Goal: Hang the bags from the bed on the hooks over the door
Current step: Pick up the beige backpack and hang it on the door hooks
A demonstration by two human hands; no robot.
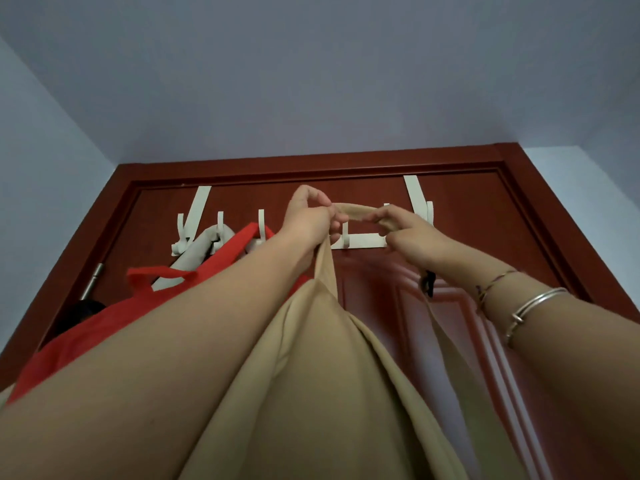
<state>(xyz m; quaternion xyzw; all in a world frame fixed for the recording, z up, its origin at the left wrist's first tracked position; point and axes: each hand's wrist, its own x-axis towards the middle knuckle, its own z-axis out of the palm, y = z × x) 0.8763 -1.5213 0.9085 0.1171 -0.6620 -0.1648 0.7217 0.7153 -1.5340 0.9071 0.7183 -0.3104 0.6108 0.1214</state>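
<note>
Head view, looking steeply up at the top of the reddish-brown door. A white over-door hook rack hangs from the door's top edge by two flat straps. Both arms are raised toward it.

The left hand is closed around one end of the beige tote bag's strap, and the right hand pinches the other end between its fingertips. The strap is stretched into a flat, open loop between them, level with the hook tips, most likely so it can drop over a free hook near the middle of the rack. The beige tote bag itself hangs down from the hands and fills the lower centre; its weight rests on the hands, not yet on the rack.

To the left, a red bag already hangs by its handle from a hook, and a grey handle loops over the neighbouring one. That leaves the middle and right hooks as the open spots. Something small and black dangles below the right hand; what it is I cannot tell.
</note>
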